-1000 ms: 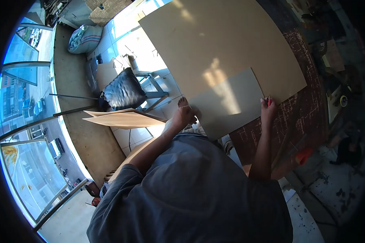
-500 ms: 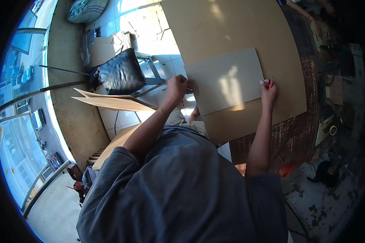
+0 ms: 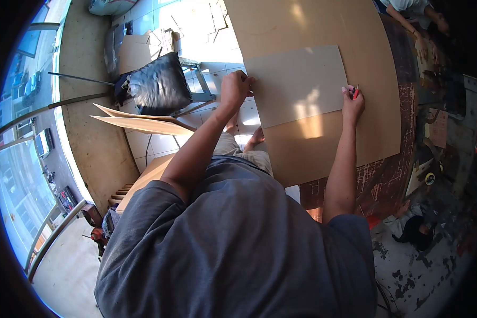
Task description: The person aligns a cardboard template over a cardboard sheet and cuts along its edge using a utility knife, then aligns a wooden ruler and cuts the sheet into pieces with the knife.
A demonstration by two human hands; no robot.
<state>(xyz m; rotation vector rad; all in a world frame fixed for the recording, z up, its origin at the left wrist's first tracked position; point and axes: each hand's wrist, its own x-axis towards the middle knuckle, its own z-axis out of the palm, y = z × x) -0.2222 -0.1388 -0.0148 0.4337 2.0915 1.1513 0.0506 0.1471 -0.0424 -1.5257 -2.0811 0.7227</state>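
Observation:
A grey cardboard sheet (image 3: 281,79) lies flat on a much larger brown board (image 3: 323,153), with patches of sunlight across both. At the sheet's left edge, my left hand (image 3: 236,91) is closed, its thumb and fingers pinching the border. My right hand (image 3: 353,108) is at the opposite edge, thumb against the sheet. In its curled fingers is a slim red pen-like tool (image 3: 355,93) with a dark tip pointing away from me; its exact kind is unclear.
Brown panels (image 3: 143,124) jut out left of my arm. Behind them a black wrapped bundle (image 3: 160,85) rests by a blue-grey stool (image 3: 201,87). A dark worn tabletop (image 3: 379,183) shows under the board. Another person's arm (image 3: 405,21) reaches in at the far right.
The grey sheet has slid away from me over the brown board, leaving a wider brown strip on my side. Both hands moved forward with it, keeping their places at its edges.

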